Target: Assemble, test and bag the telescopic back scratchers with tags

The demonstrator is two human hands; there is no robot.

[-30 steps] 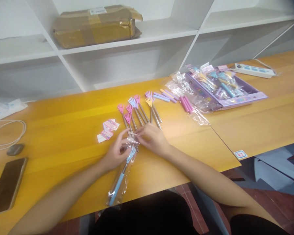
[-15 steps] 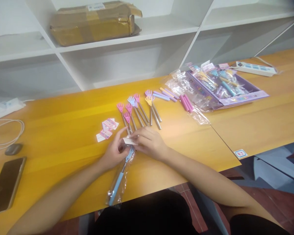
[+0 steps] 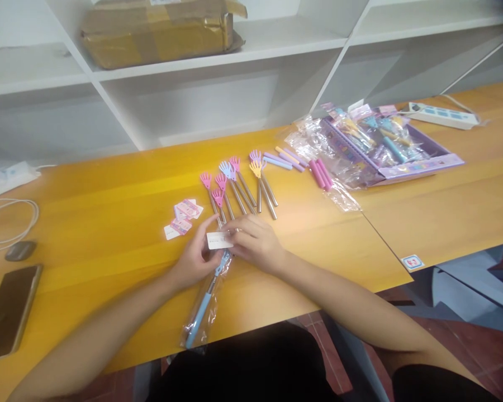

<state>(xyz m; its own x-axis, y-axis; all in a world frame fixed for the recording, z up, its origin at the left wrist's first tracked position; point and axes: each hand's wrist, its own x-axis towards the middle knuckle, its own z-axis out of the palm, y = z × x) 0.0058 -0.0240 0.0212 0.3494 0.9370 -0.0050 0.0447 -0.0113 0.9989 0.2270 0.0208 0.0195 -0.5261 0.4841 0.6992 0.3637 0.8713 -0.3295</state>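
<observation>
My right hand (image 3: pixel 260 244) pinches a small white card (image 3: pixel 218 240) with printing at the top of a clear plastic bag (image 3: pixel 212 316). My left hand (image 3: pixel 194 260) curls round the bag's upper end, thumb and fingers at the card's left side. Inside the bag lies a blue back scratcher (image 3: pixel 198 319), its hand-shaped head up between my hands and its handle towards the table's near edge. Just beyond my fingers several back scratchers with metal rods and pink, blue, purple and yellow heads (image 3: pixel 255 169) lie side by side. Pink and white cards (image 3: pixel 188 209) are piled to the left.
Loose handle sleeves, pink (image 3: pixel 320 174) and pastel (image 3: pixel 277 161), lie at the back right. Beside them stands a purple box (image 3: pixel 419 170) of bagged back scratchers. A phone (image 3: pixel 9 312) and a dark mouse-like object (image 3: pixel 20 250) are at left; a power strip (image 3: pixel 443 115) is far right.
The white card has tipped so its printed face shows more fully. Both hands stay in nearly the same place on the bag; the view has shifted slightly.
</observation>
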